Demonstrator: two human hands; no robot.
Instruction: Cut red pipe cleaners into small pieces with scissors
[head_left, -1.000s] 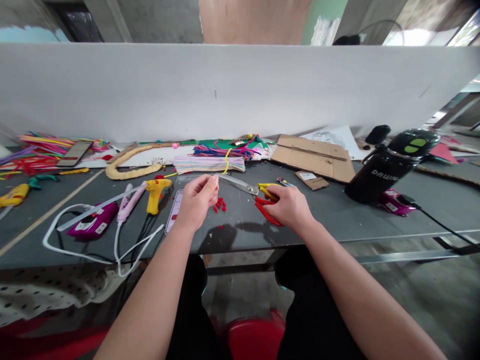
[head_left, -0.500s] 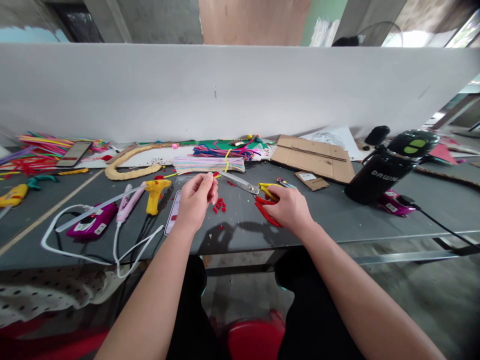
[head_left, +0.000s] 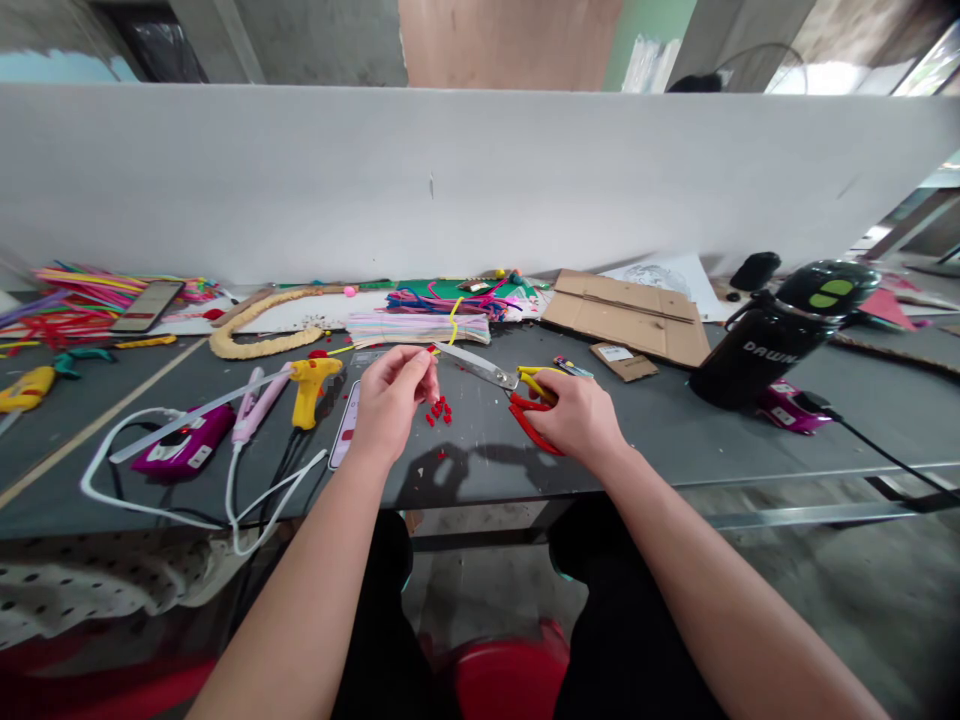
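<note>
Head camera, looking down over a cluttered craft bench: a long white partition closes off the back of a grey table. On it a flattened sheet of cardboard lies at the rear right, with a black water bottle tipped on its side just beyond it. At the centre, near the front edge, the person's right hand is curled shut around the red and yellow handles of a pair of scissors, whose metal blades point left and away across the tabletop. The left hand is raised just above the table beside the blade tips, thumb and fingertips pinched together on a tiny red piece, the other fingers loosely folded. A bundle of pastel pipe cleaners lies just behind the hands. A yellow glue gun rests to the left of the left hand, beside a phone lying flat and partly hidden by the wrist. A small scatter of red bits sits on the table between the two hands, under the blades.
</note>
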